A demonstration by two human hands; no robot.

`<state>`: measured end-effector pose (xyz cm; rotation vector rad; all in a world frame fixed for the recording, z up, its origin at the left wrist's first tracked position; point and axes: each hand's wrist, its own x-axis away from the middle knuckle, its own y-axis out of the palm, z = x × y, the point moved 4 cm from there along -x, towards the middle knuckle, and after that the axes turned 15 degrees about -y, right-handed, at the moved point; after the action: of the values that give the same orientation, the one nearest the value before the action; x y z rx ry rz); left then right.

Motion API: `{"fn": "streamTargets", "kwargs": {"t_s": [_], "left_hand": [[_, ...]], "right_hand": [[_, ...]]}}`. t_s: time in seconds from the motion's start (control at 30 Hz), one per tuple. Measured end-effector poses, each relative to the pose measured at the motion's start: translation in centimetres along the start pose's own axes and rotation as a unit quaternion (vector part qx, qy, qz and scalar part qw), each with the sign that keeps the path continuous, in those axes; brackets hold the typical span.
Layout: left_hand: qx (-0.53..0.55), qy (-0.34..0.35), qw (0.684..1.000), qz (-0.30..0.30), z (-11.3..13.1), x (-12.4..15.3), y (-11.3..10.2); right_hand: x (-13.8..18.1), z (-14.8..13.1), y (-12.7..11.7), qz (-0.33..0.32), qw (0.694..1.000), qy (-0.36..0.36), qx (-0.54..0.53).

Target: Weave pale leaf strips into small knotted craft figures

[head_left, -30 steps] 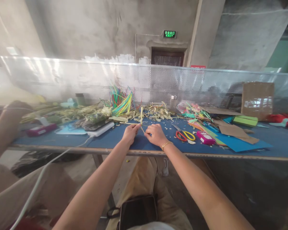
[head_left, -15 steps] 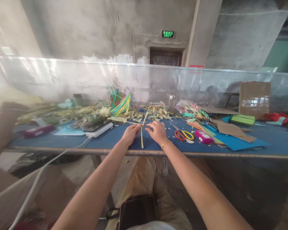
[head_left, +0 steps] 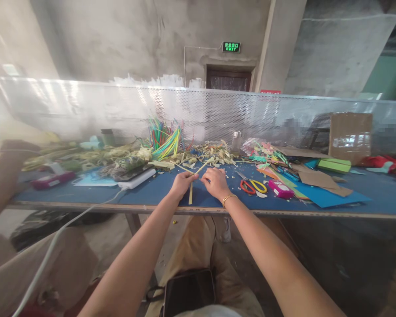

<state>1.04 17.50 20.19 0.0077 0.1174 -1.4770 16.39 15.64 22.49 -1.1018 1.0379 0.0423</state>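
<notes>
Over the blue tabletop, my left hand pinches pale yellow plant strips where they meet. Two of their ends spread up and away from the fingertips, while another hangs toward the table's front edge. Just to the right, my right hand has its fingers curled in and its thumb drawn up to them, close to the same strips. What lies between those fingertips is too small to make out. A bracelet circles the right wrist.
Behind the hands lie loose dry plant scraps and a bundle of coloured stems. Scissors, a magenta box and coloured paper are on the right. A white power strip and another person's arm are on the left.
The strips have turned in my left hand: the lower end has swung left and the upper end right. My right hand's fingers have drawn closer together.
</notes>
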Motion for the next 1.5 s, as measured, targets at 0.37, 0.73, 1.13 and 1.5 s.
{"fn": "streamTargets", "kwargs": {"t_s": [0.37,0.73,1.13,1.5], "left_hand": [[0.012,-0.022,0.987,-0.157,-0.2,0.4,0.7],[0.011,-0.017,0.993,-0.119,0.4,0.7,1.1],[0.006,-0.043,0.989,-0.139,-0.3,0.3,0.9],[0.115,-0.031,0.983,-0.141,-0.5,-0.2,0.6]], "right_hand": [[0.5,3.5,1.8,0.126,0.875,0.197,-0.424],[0.4,3.2,2.0,0.163,0.837,0.225,-0.471],[0.8,4.1,1.7,0.201,0.847,0.254,-0.422],[1.4,4.5,-1.4,0.211,0.930,0.246,-0.173]]}}
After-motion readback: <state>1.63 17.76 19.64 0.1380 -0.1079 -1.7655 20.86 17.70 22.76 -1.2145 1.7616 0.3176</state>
